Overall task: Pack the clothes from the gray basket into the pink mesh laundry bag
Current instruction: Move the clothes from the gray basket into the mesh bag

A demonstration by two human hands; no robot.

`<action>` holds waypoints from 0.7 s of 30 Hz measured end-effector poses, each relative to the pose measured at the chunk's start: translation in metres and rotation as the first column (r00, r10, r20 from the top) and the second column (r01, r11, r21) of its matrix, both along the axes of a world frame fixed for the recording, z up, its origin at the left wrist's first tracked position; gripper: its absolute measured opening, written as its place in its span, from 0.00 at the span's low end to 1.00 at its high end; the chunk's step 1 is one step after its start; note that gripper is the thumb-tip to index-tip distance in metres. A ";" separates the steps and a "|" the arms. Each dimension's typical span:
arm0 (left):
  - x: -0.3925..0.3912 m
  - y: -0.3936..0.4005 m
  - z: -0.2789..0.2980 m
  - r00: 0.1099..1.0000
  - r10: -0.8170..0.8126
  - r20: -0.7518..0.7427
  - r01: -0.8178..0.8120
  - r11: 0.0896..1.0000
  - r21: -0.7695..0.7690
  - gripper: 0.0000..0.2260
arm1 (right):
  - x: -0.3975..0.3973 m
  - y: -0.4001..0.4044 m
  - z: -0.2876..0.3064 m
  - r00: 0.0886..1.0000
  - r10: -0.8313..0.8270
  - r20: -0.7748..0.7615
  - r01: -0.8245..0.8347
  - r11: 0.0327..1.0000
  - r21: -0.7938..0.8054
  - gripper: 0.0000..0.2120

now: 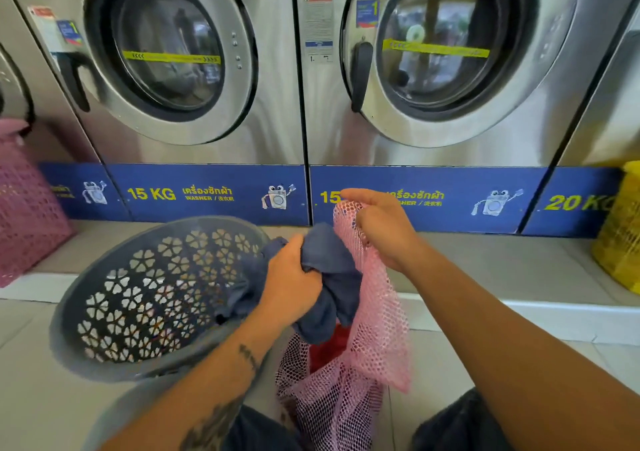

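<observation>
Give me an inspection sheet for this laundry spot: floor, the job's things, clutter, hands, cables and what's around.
Surface: pale tiled floor, with a raised ledge under the machines.
Job's things: gray basket tipped toward the person; blue garment bunched at the mouth of the pink mesh laundry bag; red cloth already inside.
Clutter: pink basket and yellow basket on the ledge.
Grippers: left hand grips the blue garment; right hand holds up the bag's rim.
Cables: nothing seen.
Surroundings: steel front-loading washers with doors shut, labelled 15 KG and 20 KG.
</observation>
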State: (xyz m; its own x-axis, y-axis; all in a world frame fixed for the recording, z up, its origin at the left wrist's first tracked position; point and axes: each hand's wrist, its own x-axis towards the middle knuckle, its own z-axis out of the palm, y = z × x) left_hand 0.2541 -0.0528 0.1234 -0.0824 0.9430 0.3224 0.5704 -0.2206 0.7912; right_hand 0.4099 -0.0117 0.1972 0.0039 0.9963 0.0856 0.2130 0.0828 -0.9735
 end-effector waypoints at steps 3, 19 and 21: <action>0.017 0.004 -0.052 0.991 -0.060 -0.117 0.047 0.993 -0.109 0.04 | 0.002 -0.002 -0.001 1.000 0.009 0.008 -0.009 1.000 -0.014 0.29; 0.029 0.016 -0.078 0.910 -0.411 -0.055 0.349 0.830 -0.435 0.19 | 0.007 0.016 -0.013 0.999 0.012 -0.031 -0.015 0.996 -0.093 0.29; 0.007 0.017 -0.083 0.915 -0.254 -0.315 0.220 0.965 -0.139 0.18 | 0.005 0.020 -0.016 0.999 0.022 -0.041 -0.026 0.996 -0.085 0.29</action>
State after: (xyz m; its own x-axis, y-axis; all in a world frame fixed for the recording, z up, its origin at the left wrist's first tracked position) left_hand 0.2615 -0.0360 0.0408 0.2416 0.9501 0.1974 0.7414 -0.3120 0.5941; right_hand 0.4150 0.0086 0.1813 -0.0184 0.9998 0.0002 0.1732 0.0034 -0.9849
